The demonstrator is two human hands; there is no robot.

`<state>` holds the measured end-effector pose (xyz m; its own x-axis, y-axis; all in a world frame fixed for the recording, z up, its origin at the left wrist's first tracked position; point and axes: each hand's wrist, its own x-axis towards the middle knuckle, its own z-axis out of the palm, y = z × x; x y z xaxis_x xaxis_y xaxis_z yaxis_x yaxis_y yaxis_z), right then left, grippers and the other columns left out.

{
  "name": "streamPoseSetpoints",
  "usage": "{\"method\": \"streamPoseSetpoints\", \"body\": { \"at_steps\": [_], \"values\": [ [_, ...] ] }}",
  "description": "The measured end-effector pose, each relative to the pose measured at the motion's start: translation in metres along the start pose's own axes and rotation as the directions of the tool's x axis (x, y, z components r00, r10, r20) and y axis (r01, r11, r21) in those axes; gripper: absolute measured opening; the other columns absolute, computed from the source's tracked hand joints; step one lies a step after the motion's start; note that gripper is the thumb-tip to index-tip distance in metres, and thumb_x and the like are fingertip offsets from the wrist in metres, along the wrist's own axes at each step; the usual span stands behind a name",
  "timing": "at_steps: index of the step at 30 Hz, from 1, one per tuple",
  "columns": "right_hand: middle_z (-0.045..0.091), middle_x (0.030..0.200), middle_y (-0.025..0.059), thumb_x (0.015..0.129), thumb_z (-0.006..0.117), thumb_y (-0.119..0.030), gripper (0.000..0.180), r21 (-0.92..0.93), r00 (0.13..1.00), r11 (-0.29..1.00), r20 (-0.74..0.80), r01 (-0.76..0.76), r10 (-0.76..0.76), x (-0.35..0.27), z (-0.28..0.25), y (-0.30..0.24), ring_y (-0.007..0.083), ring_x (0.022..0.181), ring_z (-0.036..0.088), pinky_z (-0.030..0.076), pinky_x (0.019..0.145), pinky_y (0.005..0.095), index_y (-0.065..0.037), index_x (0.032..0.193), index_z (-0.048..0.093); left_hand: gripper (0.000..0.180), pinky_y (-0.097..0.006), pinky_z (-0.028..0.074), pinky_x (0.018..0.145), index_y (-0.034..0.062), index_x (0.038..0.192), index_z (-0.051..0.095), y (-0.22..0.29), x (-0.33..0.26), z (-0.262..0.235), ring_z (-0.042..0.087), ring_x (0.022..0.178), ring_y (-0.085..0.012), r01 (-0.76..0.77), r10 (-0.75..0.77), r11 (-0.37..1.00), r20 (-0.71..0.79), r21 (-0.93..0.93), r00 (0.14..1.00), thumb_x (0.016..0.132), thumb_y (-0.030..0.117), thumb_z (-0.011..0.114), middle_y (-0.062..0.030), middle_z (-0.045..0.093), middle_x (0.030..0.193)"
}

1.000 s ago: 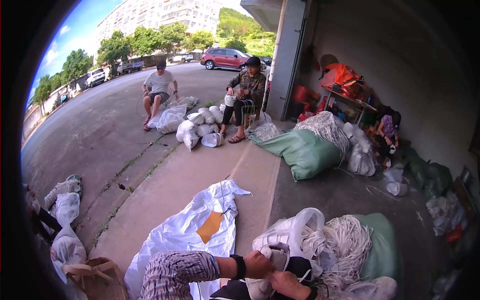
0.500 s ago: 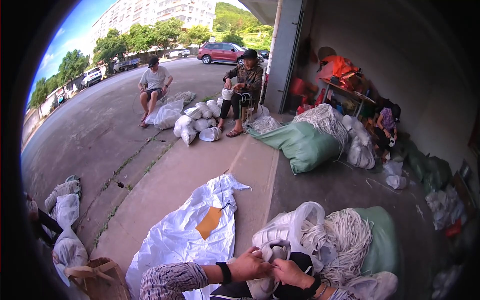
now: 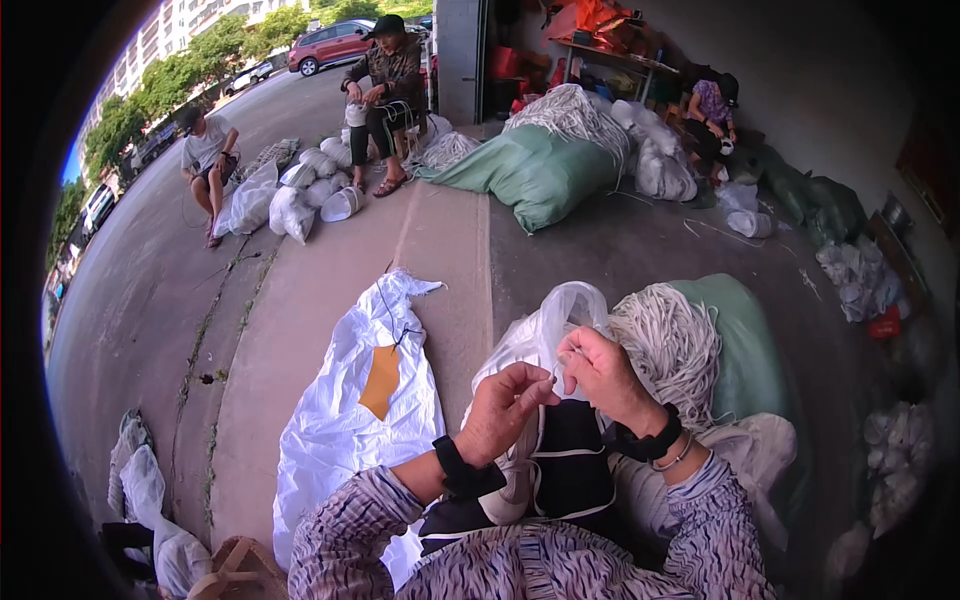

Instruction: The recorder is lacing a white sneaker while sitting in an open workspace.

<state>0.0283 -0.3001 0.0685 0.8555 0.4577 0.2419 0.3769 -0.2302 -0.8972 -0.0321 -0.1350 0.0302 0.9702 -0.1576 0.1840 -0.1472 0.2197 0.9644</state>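
My left hand and my right hand are raised close together above my lap, thumb and fingertips of each pinched. Whatever they pinch is too small to make out. Below them, a pale beige piece, perhaps a shoe, lies on my dark-clad lap beside the left wrist. A thin white cord crosses the dark cloth. Just beyond the hands stands a translucent plastic bag with whitish contents. To its right, a heap of white cords spills against a green sack.
A white woven sheet with an orange-brown patch lies at front left. A basket stands at lower left. Farther off are a large green sack and white bundles. Several people sit working; a red car is parked behind.
The view has tilted down, so the scene sits higher. My hands have risen off the pale piece and drawn slightly apart; the lap and both sleeves now show more.
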Motion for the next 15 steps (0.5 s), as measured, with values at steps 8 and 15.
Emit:
{"method": "streamPoseSetpoints", "body": {
  "at_steps": [8, 15],
  "values": [
    [0.065, 0.087, 0.007, 0.095, 0.043, -0.019, 0.028, 0.191, 0.983, 0.964, 0.046, -0.183, 0.177, -0.013, -0.006, 0.004, 0.006, 0.062, 0.055, 0.042, 0.049, 0.0192, 0.0, 0.108, 0.059, 0.018, -0.023, 0.049, 0.068, -0.0019, 0.093, 0.061, -0.005, 0.0, 0.007, 0.06, 0.073, -0.0108, 0.02, -0.047, 0.992, -0.212, -0.126, 0.976, 0.09, 0.016, 0.06, -0.0059, 0.064, 0.082],
    [0.064, 0.102, 0.0069, 0.096, 0.045, -0.024, 0.033, 0.611, 0.949, 0.727, 0.162, -0.312, 0.271, -0.017, 0.026, 0.016, 0.0134, 0.09, 0.06, 0.047, 0.078, 0.0267, 0.0, 0.112, 0.061, 0.016, -0.023, 0.047, 0.071, -0.0022, 0.09, 0.063, -0.008, -0.003, 0.013, 0.057, 0.077, -0.0086, -0.017, 0.0, 0.994, -0.161, -0.11, 0.987, 0.09, 0.013, 0.06, -0.0036, 0.064, 0.083]
  ]
}}
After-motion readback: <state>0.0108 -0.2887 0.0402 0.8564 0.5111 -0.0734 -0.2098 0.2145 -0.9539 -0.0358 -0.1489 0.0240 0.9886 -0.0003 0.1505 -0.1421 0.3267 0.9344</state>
